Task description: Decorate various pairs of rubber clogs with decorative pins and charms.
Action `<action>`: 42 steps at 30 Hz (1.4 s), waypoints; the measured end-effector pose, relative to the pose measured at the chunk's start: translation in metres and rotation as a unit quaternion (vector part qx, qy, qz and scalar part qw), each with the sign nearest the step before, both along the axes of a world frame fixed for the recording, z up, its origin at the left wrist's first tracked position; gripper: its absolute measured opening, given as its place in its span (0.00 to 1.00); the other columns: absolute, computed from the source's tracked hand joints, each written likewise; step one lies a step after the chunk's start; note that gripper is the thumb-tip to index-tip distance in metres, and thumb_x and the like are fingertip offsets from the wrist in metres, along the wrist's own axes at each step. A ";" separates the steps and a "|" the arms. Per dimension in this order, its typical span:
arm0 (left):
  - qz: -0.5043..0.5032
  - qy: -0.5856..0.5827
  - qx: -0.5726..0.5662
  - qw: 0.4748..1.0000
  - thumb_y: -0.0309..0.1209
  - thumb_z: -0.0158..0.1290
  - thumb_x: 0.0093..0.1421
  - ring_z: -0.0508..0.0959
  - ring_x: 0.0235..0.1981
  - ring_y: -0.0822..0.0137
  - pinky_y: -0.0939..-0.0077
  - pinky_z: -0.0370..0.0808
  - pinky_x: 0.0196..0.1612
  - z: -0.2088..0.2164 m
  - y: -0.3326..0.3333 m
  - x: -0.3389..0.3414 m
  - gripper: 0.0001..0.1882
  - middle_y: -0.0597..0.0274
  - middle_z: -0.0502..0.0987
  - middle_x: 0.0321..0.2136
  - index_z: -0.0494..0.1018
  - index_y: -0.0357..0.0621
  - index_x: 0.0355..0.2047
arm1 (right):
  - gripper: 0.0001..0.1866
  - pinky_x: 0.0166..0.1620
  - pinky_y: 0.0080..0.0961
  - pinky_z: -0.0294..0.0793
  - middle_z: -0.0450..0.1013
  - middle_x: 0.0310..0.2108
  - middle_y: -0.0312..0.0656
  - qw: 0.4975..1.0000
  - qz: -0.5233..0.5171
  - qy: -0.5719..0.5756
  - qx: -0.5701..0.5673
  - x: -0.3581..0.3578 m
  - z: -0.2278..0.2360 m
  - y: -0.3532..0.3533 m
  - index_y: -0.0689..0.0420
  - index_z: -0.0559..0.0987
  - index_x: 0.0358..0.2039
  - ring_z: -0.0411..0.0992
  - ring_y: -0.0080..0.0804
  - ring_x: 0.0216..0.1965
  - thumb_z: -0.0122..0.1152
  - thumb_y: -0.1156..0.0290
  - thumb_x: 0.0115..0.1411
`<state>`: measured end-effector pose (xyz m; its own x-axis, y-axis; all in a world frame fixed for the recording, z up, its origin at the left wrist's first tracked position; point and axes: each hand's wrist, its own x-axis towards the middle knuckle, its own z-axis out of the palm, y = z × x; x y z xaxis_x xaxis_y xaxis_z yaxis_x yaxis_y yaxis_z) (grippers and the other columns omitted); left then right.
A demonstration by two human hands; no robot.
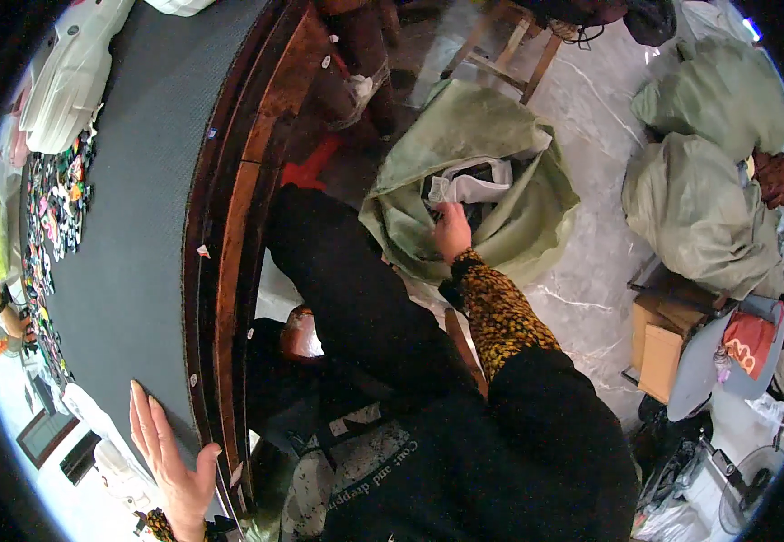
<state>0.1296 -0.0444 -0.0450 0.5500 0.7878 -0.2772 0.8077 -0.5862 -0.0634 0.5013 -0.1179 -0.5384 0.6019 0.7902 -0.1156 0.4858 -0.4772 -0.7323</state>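
My right hand [451,232] reaches down into the mouth of an open green sack [410,149] on the floor. Its fingers are closed at one end of a pale, whitish curved piece [484,183], which looks like folded fabric. Darker items lie under and around that piece, mostly hidden by the sack's folds. My left hand [170,456] lies open, fingers stretched and thumb apart, at the near edge of the dark grey table mat [139,262]. It holds nothing.
Stacked white pieces [71,86] and many small colourful items [59,203] lie along the table's left. A wooden stool [505,54] stands beyond the sack. Full green sacks [699,194], a cardboard box [658,352] and a fan [753,488] are at the right.
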 end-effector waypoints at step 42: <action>0.024 0.001 -0.011 1.000 0.32 0.55 0.51 0.50 0.65 0.39 0.48 0.48 0.63 0.005 -0.002 0.010 0.42 0.41 0.47 0.65 0.49 0.37 0.64 | 0.37 0.53 0.45 0.62 0.67 0.51 0.45 0.858 0.308 0.026 -0.411 0.080 -0.045 -0.041 0.55 0.69 0.52 0.63 0.41 0.54 0.42 0.37 0.52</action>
<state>0.1400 -0.0465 -0.0397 0.5110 0.8068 -0.2966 0.8349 -0.5479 -0.0522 0.5813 -0.1590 -0.5831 0.0757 0.5958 -0.7995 0.8083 -0.5062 -0.3007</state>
